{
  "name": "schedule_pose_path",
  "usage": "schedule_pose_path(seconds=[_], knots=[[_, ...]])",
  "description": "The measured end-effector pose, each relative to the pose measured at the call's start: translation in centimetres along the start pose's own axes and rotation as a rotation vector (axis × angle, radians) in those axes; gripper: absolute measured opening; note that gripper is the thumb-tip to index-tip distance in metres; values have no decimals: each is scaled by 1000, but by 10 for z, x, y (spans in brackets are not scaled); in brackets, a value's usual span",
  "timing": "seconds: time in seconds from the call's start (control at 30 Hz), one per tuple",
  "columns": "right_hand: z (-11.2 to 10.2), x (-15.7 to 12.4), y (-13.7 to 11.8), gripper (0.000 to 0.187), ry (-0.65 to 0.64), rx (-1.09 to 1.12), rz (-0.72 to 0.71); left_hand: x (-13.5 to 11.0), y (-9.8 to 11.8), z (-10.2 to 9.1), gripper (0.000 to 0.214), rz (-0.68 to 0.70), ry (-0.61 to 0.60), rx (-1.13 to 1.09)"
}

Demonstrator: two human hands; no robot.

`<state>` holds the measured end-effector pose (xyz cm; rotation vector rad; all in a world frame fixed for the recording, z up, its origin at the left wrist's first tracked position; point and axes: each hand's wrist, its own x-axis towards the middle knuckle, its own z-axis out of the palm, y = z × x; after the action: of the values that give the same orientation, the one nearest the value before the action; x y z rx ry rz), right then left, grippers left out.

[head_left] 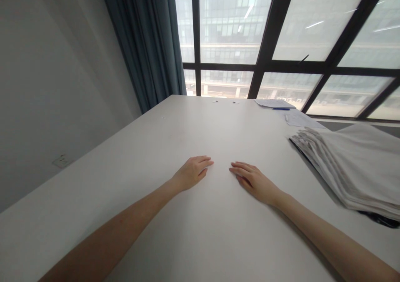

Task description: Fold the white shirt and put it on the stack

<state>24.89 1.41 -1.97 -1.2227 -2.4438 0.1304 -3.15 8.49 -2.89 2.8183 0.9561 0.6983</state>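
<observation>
Both my hands rest on a white table (200,232), palms down, a short gap between their fingertips. My left hand (193,171) lies flat with its fingers stretched toward the right, holding nothing. Opposite it, my right hand (253,180) points its fingers to the left and is likewise open. To the right of my right hand lies a thick stack of folded white cloths (359,165), with a dark edge showing beneath it. The stack is apart from the hand and runs off the right side of the view.
Sheets of paper (303,119) and a blue pen (281,108) lie at the table's far right. Two small white bits (235,103) sit near the back edge. Beyond are a blue curtain (150,40) and dark-framed windows (231,67). A wall (46,86) with a socket (62,161) stands left.
</observation>
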Motion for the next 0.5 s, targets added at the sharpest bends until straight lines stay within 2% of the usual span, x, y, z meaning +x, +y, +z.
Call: schedule_pose_path(seconds=[0.5], knots=[[1,0,1,39,10,4,-1,0,0,0,37,1,-2,-2]])
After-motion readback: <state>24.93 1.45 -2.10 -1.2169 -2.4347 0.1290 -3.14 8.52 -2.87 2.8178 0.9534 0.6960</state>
